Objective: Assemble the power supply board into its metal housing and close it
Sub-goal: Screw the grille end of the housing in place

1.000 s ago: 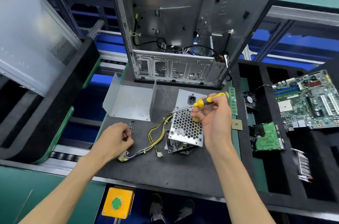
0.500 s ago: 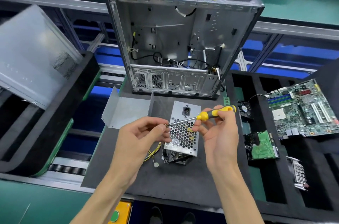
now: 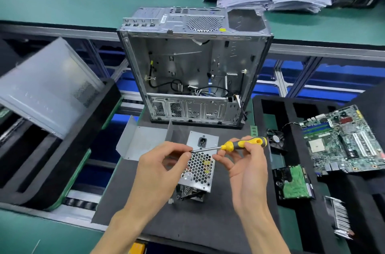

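Left hand (image 3: 164, 168) has come up off the desk (image 3: 129, 201); its fingers (image 3: 184, 155) now pinch at the screwdriver (image 3: 229, 146) tip, likely seating a screw too small to see. Right hand (image 3: 248, 162) fingers clamp the handle, so fastening the housing (image 3: 198, 172) looks next.

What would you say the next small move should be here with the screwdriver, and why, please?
Probably lower the screwdriver tip to a screw hole on the power supply housing. The left hand pinches at the tip, seemingly seating a screw too small to confirm; the right hand grips the handle above the housing, and the cover lies apart.
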A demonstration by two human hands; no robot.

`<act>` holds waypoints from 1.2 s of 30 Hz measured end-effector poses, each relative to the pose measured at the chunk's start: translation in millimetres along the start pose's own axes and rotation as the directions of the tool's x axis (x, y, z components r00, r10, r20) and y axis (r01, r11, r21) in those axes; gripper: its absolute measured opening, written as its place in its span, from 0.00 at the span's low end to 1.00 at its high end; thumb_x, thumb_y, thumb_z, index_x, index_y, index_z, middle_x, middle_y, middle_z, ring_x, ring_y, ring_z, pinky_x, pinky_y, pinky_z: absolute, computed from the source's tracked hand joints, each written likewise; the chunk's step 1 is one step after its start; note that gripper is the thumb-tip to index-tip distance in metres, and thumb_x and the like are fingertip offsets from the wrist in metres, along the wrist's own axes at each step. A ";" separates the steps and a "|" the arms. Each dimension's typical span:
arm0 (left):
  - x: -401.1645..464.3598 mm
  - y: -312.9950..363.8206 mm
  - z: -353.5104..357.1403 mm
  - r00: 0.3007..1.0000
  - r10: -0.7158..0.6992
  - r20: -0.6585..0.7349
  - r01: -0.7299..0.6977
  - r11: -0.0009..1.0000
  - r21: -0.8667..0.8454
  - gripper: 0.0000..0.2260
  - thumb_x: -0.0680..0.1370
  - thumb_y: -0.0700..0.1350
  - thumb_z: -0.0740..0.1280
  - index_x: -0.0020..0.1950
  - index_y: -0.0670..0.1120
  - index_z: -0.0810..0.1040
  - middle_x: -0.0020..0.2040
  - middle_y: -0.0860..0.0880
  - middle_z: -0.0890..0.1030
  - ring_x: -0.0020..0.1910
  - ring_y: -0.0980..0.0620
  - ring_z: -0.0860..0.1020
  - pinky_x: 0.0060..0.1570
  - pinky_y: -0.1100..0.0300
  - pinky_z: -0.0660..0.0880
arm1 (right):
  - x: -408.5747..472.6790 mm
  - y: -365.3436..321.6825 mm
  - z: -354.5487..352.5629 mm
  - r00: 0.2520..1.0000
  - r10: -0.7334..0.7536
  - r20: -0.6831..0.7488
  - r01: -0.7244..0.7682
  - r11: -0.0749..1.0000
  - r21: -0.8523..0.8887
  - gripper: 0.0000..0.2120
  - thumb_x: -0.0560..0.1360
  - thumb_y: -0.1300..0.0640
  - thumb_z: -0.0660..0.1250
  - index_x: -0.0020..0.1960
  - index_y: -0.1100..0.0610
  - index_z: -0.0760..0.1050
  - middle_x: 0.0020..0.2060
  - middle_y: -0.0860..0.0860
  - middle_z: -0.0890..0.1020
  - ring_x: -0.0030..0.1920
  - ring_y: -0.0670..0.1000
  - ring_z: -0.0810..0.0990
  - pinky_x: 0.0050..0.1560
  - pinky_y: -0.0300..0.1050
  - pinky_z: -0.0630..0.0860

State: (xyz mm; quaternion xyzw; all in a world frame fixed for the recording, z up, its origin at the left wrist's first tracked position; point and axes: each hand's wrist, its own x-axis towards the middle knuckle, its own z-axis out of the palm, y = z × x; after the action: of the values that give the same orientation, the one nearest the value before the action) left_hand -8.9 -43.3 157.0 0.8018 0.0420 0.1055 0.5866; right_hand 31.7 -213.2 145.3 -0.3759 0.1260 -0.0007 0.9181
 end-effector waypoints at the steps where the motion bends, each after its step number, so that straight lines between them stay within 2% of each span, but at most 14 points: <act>1: -1.8 2.7 3.1 1.000 0.004 0.000 -0.004 1.000 0.002 0.11 0.77 0.40 0.73 0.48 0.57 0.85 0.44 0.54 0.85 0.44 0.50 0.85 0.48 0.57 0.82 | -0.6 -1.2 -2.2 1.000 0.018 -0.002 -0.018 1.000 0.015 0.10 0.82 0.64 0.56 0.44 0.56 0.72 0.36 0.55 0.77 0.32 0.54 0.78 0.34 0.49 0.82; 4: -7.8 8.3 13.0 1.000 -0.023 0.006 0.023 0.999 -0.029 0.12 0.77 0.38 0.73 0.47 0.58 0.85 0.44 0.53 0.85 0.44 0.48 0.85 0.48 0.56 0.82 | -3.2 -2.3 -8.8 0.997 0.075 -0.007 -0.074 0.996 0.058 0.18 0.82 0.62 0.58 0.37 0.52 0.78 0.34 0.54 0.77 0.32 0.53 0.78 0.35 0.48 0.82; 9: -8.6 7.7 22.6 1.000 -0.010 0.029 0.010 1.000 -0.003 0.11 0.76 0.39 0.74 0.47 0.56 0.86 0.44 0.53 0.85 0.45 0.49 0.84 0.48 0.54 0.81 | -7.9 4.5 -16.9 0.987 0.156 -0.046 -0.149 0.981 0.125 0.19 0.82 0.61 0.59 0.35 0.53 0.79 0.34 0.54 0.78 0.32 0.53 0.79 0.35 0.47 0.82; 12: -4.2 3.6 22.2 0.994 0.038 0.105 -0.041 0.999 0.026 0.14 0.74 0.49 0.76 0.57 0.59 0.82 0.48 0.55 0.84 0.46 0.51 0.84 0.45 0.62 0.80 | -6.9 12.4 -16.7 0.978 0.190 -0.088 -0.172 0.969 0.175 0.15 0.82 0.60 0.59 0.38 0.55 0.76 0.33 0.54 0.77 0.32 0.53 0.79 0.35 0.45 0.82; 14: 4.3 -9.7 12.2 0.999 0.018 0.039 -0.018 1.000 0.001 0.17 0.73 0.59 0.73 0.60 0.60 0.80 0.49 0.54 0.83 0.46 0.51 0.83 0.43 0.64 0.80 | -2.5 16.5 -17.0 0.971 0.196 -0.135 -0.165 0.963 0.214 0.11 0.81 0.60 0.60 0.40 0.56 0.72 0.33 0.54 0.77 0.31 0.53 0.78 0.34 0.45 0.81; 16: 17.0 -34.5 0.7 0.990 -0.113 -0.081 0.112 0.993 -0.024 0.16 0.72 0.64 0.69 0.57 0.60 0.80 0.48 0.54 0.83 0.47 0.53 0.82 0.42 0.63 0.79 | 5.0 19.4 -18.5 0.967 0.182 -0.178 -0.141 0.965 0.222 0.10 0.82 0.60 0.60 0.41 0.57 0.71 0.33 0.54 0.77 0.31 0.52 0.78 0.33 0.44 0.80; 18: 33.0 -64.3 -5.0 0.922 -0.385 -0.050 0.380 0.921 -0.086 0.18 0.74 0.66 0.68 0.56 0.56 0.81 0.51 0.52 0.84 0.50 0.53 0.82 0.43 0.62 0.79 | 13.2 21.6 -18.3 0.967 0.159 -0.201 -0.114 0.969 0.217 0.09 0.81 0.59 0.60 0.42 0.56 0.71 0.33 0.53 0.78 0.31 0.52 0.78 0.33 0.43 0.80; 19: 40.7 -79.0 -4.7 0.852 -0.523 0.034 0.523 0.846 -0.108 0.19 0.76 0.64 0.67 0.58 0.51 0.80 0.53 0.49 0.84 0.52 0.52 0.82 0.47 0.60 0.79 | 17.2 23.1 -17.3 0.967 0.151 -0.206 -0.107 0.972 0.211 0.09 0.81 0.59 0.60 0.42 0.56 0.71 0.34 0.52 0.78 0.31 0.51 0.78 0.34 0.43 0.80; 21: 51.1 -104.6 -0.5 0.717 -0.664 0.213 0.691 0.717 -0.091 0.21 0.81 0.59 0.62 0.62 0.44 0.79 0.54 0.45 0.84 0.53 0.49 0.82 0.52 0.55 0.79 | 25.4 27.6 -13.8 0.967 0.140 -0.214 -0.097 0.975 0.200 0.09 0.80 0.59 0.61 0.41 0.56 0.72 0.34 0.51 0.78 0.32 0.51 0.78 0.34 0.42 0.79; 24: 54.5 -124.2 6.6 0.623 -0.680 0.386 0.777 0.595 -0.205 0.19 0.84 0.55 0.60 0.59 0.42 0.81 0.50 0.45 0.86 0.48 0.50 0.83 0.48 0.56 0.79 | 36.9 37.0 -6.7 0.968 0.124 -0.219 -0.084 0.979 0.185 0.08 0.80 0.59 0.61 0.41 0.56 0.72 0.34 0.52 0.78 0.32 0.51 0.78 0.34 0.42 0.79; 27: 55.5 -128.7 9.3 0.574 -0.665 0.478 0.817 0.501 -0.285 0.13 0.84 0.48 0.62 0.54 0.42 0.83 0.45 0.45 0.87 0.42 0.52 0.84 0.47 0.54 0.80 | 45.3 47.8 -0.3 0.964 0.118 -0.236 -0.080 0.983 0.164 0.08 0.80 0.59 0.60 0.42 0.56 0.71 0.34 0.51 0.78 0.31 0.51 0.78 0.34 0.42 0.79; 32: 45.6 -135.8 -1.5 0.528 -0.655 0.541 0.814 0.573 -0.100 0.12 0.81 0.42 0.67 0.59 0.36 0.82 0.55 0.35 0.84 0.48 0.43 0.82 0.60 0.44 0.79 | 51.6 56.2 1.5 0.963 0.107 -0.247 -0.077 0.988 0.130 0.08 0.81 0.59 0.60 0.43 0.56 0.71 0.34 0.51 0.79 0.32 0.51 0.78 0.35 0.43 0.79; 34: 40.8 -137.7 -8.7 0.479 -0.644 0.597 0.843 0.527 -0.108 0.12 0.80 0.43 0.69 0.58 0.36 0.83 0.57 0.31 0.82 0.47 0.41 0.81 0.52 0.46 0.82 | 52.9 55.7 0.2 0.963 0.110 -0.245 -0.080 0.988 0.131 0.08 0.81 0.59 0.60 0.43 0.56 0.71 0.34 0.52 0.79 0.32 0.51 0.78 0.35 0.43 0.80; 36: 40.7 -136.0 -14.4 0.498 -0.606 0.621 0.829 0.542 -0.137 0.12 0.79 0.46 0.71 0.55 0.38 0.85 0.54 0.33 0.83 0.46 0.42 0.82 0.46 0.51 0.82 | 53.0 55.6 -0.7 0.964 0.113 -0.239 -0.083 0.988 0.133 0.08 0.81 0.59 0.60 0.43 0.56 0.71 0.34 0.52 0.79 0.32 0.51 0.78 0.36 0.43 0.80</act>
State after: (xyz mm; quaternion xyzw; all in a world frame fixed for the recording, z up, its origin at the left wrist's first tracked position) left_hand 35.3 19.8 36.9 0.5557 0.2028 -0.3624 0.7202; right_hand 77.6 -178.9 94.2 -0.3096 0.2572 -0.0093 0.9154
